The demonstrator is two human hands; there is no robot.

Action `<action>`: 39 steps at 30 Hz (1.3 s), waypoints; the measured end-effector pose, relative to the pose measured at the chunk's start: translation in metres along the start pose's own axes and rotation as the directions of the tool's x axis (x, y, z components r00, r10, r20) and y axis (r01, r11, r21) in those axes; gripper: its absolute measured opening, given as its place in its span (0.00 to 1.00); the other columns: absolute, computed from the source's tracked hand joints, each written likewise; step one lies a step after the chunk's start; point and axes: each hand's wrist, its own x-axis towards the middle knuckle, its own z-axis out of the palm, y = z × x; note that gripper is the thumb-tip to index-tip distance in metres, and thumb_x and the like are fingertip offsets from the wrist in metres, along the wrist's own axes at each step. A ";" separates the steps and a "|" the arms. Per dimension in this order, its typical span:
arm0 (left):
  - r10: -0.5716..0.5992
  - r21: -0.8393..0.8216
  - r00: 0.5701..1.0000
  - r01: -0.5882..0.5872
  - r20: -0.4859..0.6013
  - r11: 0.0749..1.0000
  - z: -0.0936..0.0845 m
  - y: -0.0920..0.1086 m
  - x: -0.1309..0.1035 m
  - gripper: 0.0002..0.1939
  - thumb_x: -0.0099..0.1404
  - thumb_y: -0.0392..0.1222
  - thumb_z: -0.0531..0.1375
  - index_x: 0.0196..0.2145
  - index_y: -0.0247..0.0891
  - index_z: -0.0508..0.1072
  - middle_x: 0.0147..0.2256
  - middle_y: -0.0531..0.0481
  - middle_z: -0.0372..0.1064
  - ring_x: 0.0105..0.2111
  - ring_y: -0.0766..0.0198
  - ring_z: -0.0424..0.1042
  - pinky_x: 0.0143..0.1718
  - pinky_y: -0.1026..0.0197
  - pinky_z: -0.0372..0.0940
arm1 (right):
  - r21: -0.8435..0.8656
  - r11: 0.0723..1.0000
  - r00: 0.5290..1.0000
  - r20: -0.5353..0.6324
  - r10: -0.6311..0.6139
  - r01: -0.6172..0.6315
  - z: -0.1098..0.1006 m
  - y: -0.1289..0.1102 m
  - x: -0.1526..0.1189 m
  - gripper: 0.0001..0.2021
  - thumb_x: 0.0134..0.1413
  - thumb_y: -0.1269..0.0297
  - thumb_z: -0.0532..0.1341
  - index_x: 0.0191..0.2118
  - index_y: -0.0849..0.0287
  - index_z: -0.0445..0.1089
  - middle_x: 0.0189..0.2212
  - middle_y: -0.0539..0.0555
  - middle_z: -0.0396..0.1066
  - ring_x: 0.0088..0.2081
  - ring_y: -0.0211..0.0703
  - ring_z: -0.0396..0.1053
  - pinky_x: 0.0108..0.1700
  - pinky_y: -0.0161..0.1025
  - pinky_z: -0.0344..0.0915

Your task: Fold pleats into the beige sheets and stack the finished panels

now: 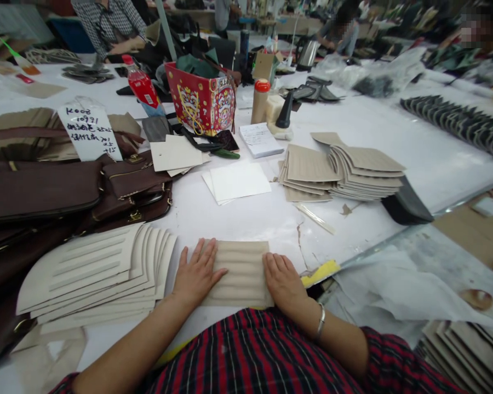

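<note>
A beige ribbed panel (pixel 240 273) lies flat on the white table right before me. My left hand (pixel 197 273) rests on its left edge with fingers spread and thumb reaching inward. Along the panel's right edge lies my right hand (pixel 283 276), fingers stretched out and close together, a bracelet on the wrist. Neither hand grips anything. Left of my left hand is a fanned stack of cream panels (pixel 94 268) with grey strips. Farther off to the right sits a pile of similar beige ribbed panels (pixel 340 167).
Dark brown leather bags (pixel 41 189) fill the left side. White cards (pixel 240 181), a notepad (pixel 261 140), a red printed box (pixel 201 101), a red-labelled bottle (pixel 143 87) and a glue container (pixel 275 112) stand beyond. Co-workers sit at the back.
</note>
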 end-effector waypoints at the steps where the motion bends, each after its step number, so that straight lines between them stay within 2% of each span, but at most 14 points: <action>1: -0.010 0.004 1.000 0.010 0.004 1.000 0.000 0.001 -0.001 0.30 0.64 0.56 0.45 0.60 0.39 0.50 0.61 0.47 0.44 0.61 0.51 0.37 0.56 0.40 0.39 | -0.011 0.999 0.999 -0.024 -0.044 0.044 -0.002 -0.005 -0.011 0.19 0.48 0.79 0.51 0.48 0.76 0.64 0.46 0.67 0.65 0.47 0.54 0.60 0.50 0.49 0.57; 4: -0.032 0.006 0.999 0.031 0.018 0.999 0.000 0.002 -0.001 0.30 0.64 0.55 0.45 0.60 0.39 0.50 0.61 0.47 0.44 0.61 0.51 0.37 0.56 0.38 0.39 | 0.016 0.990 0.987 -0.083 -0.136 0.138 -0.012 -0.016 -0.036 0.17 0.49 0.79 0.50 0.45 0.75 0.67 0.43 0.67 0.67 0.45 0.53 0.62 0.48 0.49 0.59; 6: -0.029 -0.009 0.999 0.029 0.034 1.000 -0.001 0.000 -0.001 0.30 0.64 0.55 0.45 0.59 0.39 0.50 0.61 0.48 0.44 0.61 0.51 0.38 0.55 0.39 0.40 | 0.107 0.987 0.990 -0.080 -0.113 0.121 -0.020 -0.021 -0.033 0.16 0.50 0.77 0.50 0.45 0.70 0.67 0.42 0.64 0.68 0.44 0.49 0.63 0.49 0.48 0.58; 9: 0.021 -0.054 0.996 -0.017 0.087 0.998 -0.006 -0.010 0.005 0.27 0.65 0.52 0.44 0.59 0.41 0.52 0.61 0.51 0.44 0.60 0.53 0.42 0.55 0.42 0.45 | 0.269 0.960 0.995 -0.089 -0.052 0.075 -0.022 -0.028 0.004 0.19 0.55 0.70 0.51 0.53 0.64 0.61 0.51 0.61 0.62 0.52 0.47 0.58 0.55 0.46 0.52; 12: 0.079 -0.040 0.990 -0.074 0.118 0.996 -0.012 -0.017 0.011 0.24 0.64 0.41 0.44 0.58 0.43 0.54 0.60 0.54 0.45 0.60 0.54 0.43 0.54 0.42 0.47 | 0.349 0.934 0.994 -0.099 -0.044 0.076 -0.011 -0.041 0.047 0.24 0.58 0.61 0.48 0.58 0.65 0.54 0.58 0.60 0.54 0.59 0.48 0.48 0.58 0.47 0.46; 15: 0.103 0.038 0.992 -0.106 0.078 0.994 -0.014 -0.011 0.006 0.25 0.62 0.33 0.44 0.57 0.40 0.57 0.60 0.53 0.48 0.60 0.54 0.43 0.55 0.42 0.44 | 0.369 0.929 0.998 -0.054 -0.014 0.033 0.003 -0.050 0.064 0.25 0.59 0.58 0.46 0.59 0.65 0.53 0.59 0.59 0.52 0.60 0.48 0.45 0.59 0.49 0.42; 18: 0.085 0.097 0.996 -0.087 0.024 0.991 -0.008 0.008 -0.025 0.24 0.62 0.33 0.43 0.55 0.36 0.59 0.59 0.50 0.51 0.59 0.53 0.45 0.56 0.44 0.44 | 0.371 0.929 0.999 -0.039 -0.002 0.016 0.009 -0.051 0.061 0.25 0.59 0.58 0.45 0.59 0.63 0.52 0.59 0.57 0.50 0.61 0.47 0.44 0.60 0.48 0.40; 23: 0.062 0.114 0.996 -0.053 -0.072 0.992 0.001 0.034 -0.106 0.23 0.61 0.36 0.47 0.53 0.35 0.63 0.58 0.48 0.52 0.59 0.54 0.48 0.57 0.46 0.45 | 0.379 0.925 0.999 -0.036 0.008 0.007 0.008 -0.055 0.056 0.25 0.59 0.58 0.45 0.59 0.63 0.52 0.60 0.57 0.50 0.61 0.47 0.43 0.60 0.48 0.39; 25: 0.052 0.072 0.994 -0.045 -0.092 0.996 -0.003 0.037 -0.118 0.22 0.60 0.35 0.47 0.52 0.37 0.64 0.57 0.48 0.55 0.57 0.56 0.51 0.57 0.48 0.44 | 0.399 0.917 0.999 -0.036 0.007 0.008 0.007 -0.054 0.059 0.25 0.59 0.58 0.46 0.59 0.63 0.53 0.59 0.58 0.50 0.61 0.47 0.43 0.60 0.48 0.39; 27: 0.051 0.009 0.992 -0.050 -0.118 0.999 -0.008 0.039 -0.108 0.22 0.61 0.36 0.47 0.53 0.37 0.63 0.56 0.48 0.57 0.57 0.57 0.53 0.58 0.50 0.45 | 0.435 0.900 0.999 -0.035 -0.006 0.021 0.005 -0.044 0.062 0.24 0.59 0.59 0.47 0.58 0.64 0.53 0.59 0.58 0.52 0.60 0.44 0.46 0.60 0.46 0.43; 31: 0.042 -0.112 0.989 -0.058 -0.143 0.992 -0.011 0.049 -0.046 0.29 0.63 0.52 0.47 0.59 0.35 0.53 0.59 0.42 0.49 0.59 0.54 0.47 0.56 0.49 0.47 | 0.415 0.906 0.996 -0.010 0.093 -0.080 -0.001 0.000 0.063 0.21 0.57 0.71 0.46 0.56 0.67 0.56 0.55 0.59 0.59 0.55 0.38 0.55 0.55 0.37 0.53; 34: 0.037 -0.148 0.996 -0.048 -0.077 0.988 0.001 0.057 -0.012 0.33 0.60 0.60 0.48 0.59 0.43 0.52 0.60 0.44 0.45 0.60 0.49 0.44 0.56 0.40 0.40 | 0.241 0.967 0.997 0.005 0.083 -0.082 -0.001 0.025 0.051 0.19 0.55 0.75 0.48 0.53 0.65 0.61 0.51 0.60 0.63 0.52 0.44 0.59 0.55 0.45 0.54; 36: 0.033 -0.146 0.998 -0.039 -0.047 0.988 0.009 0.059 -0.007 0.33 0.60 0.61 0.47 0.59 0.46 0.51 0.61 0.45 0.43 0.60 0.49 0.42 0.55 0.37 0.35 | 0.101 0.994 0.999 -0.007 0.042 -0.041 0.001 0.020 0.036 0.20 0.54 0.75 0.49 0.53 0.67 0.62 0.51 0.62 0.62 0.53 0.50 0.57 0.56 0.51 0.51; 39: 0.018 -0.134 0.999 -0.022 -0.030 0.991 0.013 0.058 -0.012 0.33 0.61 0.60 0.46 0.60 0.45 0.49 0.61 0.45 0.41 0.60 0.49 0.41 0.55 0.37 0.32 | -0.055 0.996 0.997 -0.011 0.076 -0.076 -0.001 -0.014 0.002 0.20 0.50 0.76 0.52 0.50 0.75 0.64 0.50 0.68 0.63 0.54 0.56 0.57 0.57 0.53 0.49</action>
